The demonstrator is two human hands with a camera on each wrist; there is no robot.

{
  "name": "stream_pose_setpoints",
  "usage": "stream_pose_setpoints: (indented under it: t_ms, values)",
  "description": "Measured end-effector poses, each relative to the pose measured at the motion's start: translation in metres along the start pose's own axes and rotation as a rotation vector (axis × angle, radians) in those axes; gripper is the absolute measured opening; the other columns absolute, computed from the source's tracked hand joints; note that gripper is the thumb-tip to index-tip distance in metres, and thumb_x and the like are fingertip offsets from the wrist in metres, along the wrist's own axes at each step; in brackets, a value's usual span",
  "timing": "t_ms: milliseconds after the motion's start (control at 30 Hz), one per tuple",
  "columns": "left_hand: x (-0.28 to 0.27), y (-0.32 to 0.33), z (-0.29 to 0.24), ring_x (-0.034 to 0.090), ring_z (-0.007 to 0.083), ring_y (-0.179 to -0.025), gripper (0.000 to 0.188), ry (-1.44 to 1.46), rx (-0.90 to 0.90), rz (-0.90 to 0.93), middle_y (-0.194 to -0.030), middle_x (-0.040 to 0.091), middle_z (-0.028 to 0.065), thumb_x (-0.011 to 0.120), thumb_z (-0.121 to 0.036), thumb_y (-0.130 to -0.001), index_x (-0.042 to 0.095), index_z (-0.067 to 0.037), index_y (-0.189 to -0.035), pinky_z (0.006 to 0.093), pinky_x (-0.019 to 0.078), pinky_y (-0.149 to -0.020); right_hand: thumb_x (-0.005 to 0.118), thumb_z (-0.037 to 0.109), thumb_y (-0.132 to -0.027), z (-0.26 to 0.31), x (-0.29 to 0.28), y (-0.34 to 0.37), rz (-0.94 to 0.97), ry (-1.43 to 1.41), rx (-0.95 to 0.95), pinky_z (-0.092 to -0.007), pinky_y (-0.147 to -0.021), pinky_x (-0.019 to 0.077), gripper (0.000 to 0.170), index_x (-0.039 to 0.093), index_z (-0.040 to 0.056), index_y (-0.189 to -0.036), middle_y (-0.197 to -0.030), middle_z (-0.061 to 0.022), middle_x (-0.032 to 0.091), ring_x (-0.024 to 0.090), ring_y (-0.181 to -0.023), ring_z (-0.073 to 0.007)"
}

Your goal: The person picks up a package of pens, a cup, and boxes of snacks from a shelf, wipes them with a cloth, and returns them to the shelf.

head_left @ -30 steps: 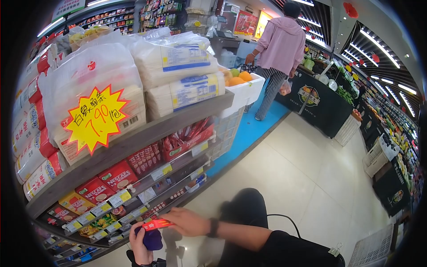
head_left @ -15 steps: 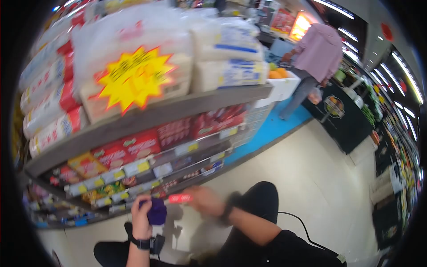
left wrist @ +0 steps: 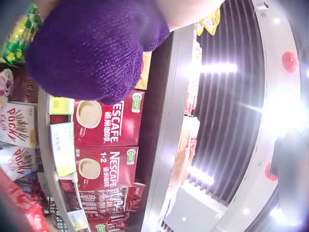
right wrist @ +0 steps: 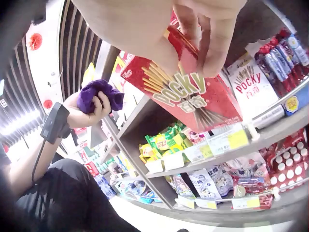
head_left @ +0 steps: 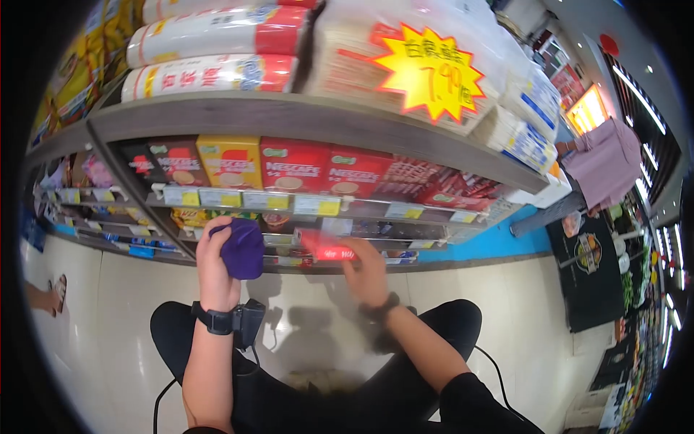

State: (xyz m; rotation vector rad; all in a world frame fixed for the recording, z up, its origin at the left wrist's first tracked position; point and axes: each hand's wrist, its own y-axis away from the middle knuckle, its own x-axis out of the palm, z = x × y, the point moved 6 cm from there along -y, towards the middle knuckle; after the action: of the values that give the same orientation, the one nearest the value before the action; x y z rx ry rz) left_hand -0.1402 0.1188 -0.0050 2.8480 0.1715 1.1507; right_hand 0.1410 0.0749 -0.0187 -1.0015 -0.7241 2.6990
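My left hand [head_left: 211,264] grips a bunched purple knit cloth [head_left: 244,249], raised in front of the shelves. The cloth's ribbed weave [left wrist: 87,48] fills the upper left of the left wrist view. To its right, my right hand [head_left: 370,275] holds a red Pocky box [right wrist: 193,104] by its edge, thumb and fingers on opposite sides. In the right wrist view the box's front with pictured biscuit sticks faces the camera, and it overlaps the shelf edge. Behind it on the shelf stands a white Pocky box [right wrist: 250,82].
Red Nescafe boxes [head_left: 293,165] line the shelf above my hands. Noodle packs [head_left: 217,32] and a yellow price sign [head_left: 434,72] sit on top. Snack bags [right wrist: 166,142] fill lower shelves. A person in pink [head_left: 603,166] stands at right; a sandalled foot [head_left: 59,293] shows at left.
The head view has swung left to face the shelf. My right hand has drawn the Pocky box away from the purple cloth, which it was against. The left hand still grips the cloth.
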Motion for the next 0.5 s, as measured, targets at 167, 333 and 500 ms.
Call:
stream_pose_setpoints:
  t_ms: [167,333,500]
  values:
    - [-0.011,-0.005,-0.008,0.065,0.0190,-0.097,0.019,-0.018,0.032,-0.029,-0.105,0.066,0.0096,0.053,-0.006,-0.095,0.060,-0.002,-0.112,0.0302,0.0521,-0.087,0.070,-0.002,-0.081,-0.027,0.035,-0.020,-0.027,-0.024,0.045,-0.0372,-0.082,0.0541,0.031,0.067,0.0022,-0.112,-0.108,-0.0167,0.068,0.067,-0.098,-0.0325]
    - [-0.019,-0.005,-0.014,0.065,0.0183,-0.095,0.019,-0.011,0.021,-0.052,-0.104,0.066,0.0092,0.053,-0.005,-0.095,0.060,-0.002,-0.112,0.0295,0.0526,-0.085,0.076,0.005,-0.083,-0.034,0.059,-0.030,-0.045,-0.008,0.134,-0.0351,-0.071,0.0537,0.029,0.066,0.0003,-0.110,-0.099,-0.0167,0.067,0.067,-0.082,-0.0281]
    - [-0.021,-0.010,-0.012,0.065,0.0181,-0.093,0.019,-0.021,0.011,-0.036,-0.103,0.066,0.0091,0.053,-0.005,-0.094,0.061,-0.001,-0.111,0.0292,0.0528,-0.084,0.077,0.008,-0.083,-0.041,0.082,-0.043,0.013,0.052,0.170,-0.0338,-0.067,0.0534,0.030,0.065,-0.0009,-0.109,-0.085,-0.0145,0.069,0.068,-0.072,-0.0257]
